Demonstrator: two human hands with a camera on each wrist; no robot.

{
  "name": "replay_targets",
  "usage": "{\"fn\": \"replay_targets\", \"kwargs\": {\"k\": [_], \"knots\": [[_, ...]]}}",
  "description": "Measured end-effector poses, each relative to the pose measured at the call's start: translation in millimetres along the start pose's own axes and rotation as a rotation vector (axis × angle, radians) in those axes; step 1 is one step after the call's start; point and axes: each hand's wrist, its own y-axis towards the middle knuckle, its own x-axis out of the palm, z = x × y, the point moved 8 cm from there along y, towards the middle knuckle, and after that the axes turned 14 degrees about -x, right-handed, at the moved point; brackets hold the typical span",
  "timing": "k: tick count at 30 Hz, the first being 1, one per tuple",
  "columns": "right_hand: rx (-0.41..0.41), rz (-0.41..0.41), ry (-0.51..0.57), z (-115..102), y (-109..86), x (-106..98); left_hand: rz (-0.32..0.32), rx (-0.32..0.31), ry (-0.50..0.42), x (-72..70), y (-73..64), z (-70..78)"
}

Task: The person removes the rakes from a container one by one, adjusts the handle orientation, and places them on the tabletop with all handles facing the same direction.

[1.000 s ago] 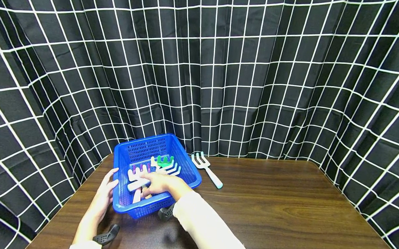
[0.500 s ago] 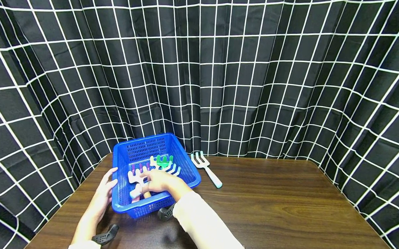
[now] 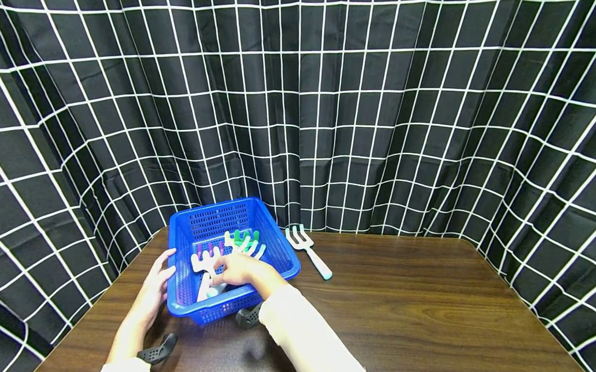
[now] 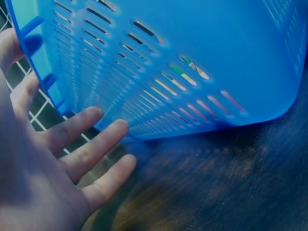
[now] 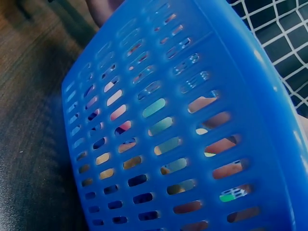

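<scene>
White sleeves (image 3: 317, 340) are worn left and right, each with a black perforated wrist mount (image 3: 158, 351) near its cuff.

Left fingers (image 3: 166, 256) at blue basket (image 3: 218, 222); right fingers (image 3: 224, 278) holding fork (image 3: 218, 289).

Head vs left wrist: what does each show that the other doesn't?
Head only: the pale fork lying on the table, right of the basket, and the white right sleeve.

Left wrist only: the left palm and the slotted outer wall beside it, flecks of green and pink showing through.

Both: the basket, the table, the left hand and the gridded curtain.
</scene>
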Motion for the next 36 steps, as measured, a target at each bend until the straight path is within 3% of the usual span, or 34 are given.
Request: {"fn": "replay_targets", "kwargs": {"k": [15, 28, 32, 36], "knots": [[-0.014, 0.179, 0.078, 1.6, -0.1, -13.7, -0.013, 0.012, -0.007, -1.0, 0.3, -0.7], [-0.004, 0.217, 0.058, 4.1, 0.6, -17.8, -0.012, 0.018, -0.019, -0.4, -0.5, -0.2], [0.028, 0.236, 0.046, 5.2, -2.0, -20.5, -0.024, 0.027, -0.029, 0.2, -0.8, 0.5], [0.085, 0.264, 0.105, 8.2, -5.2, -22.6, -0.026, 0.029, -0.028, 1.0, -1.4, 1.5]]}}
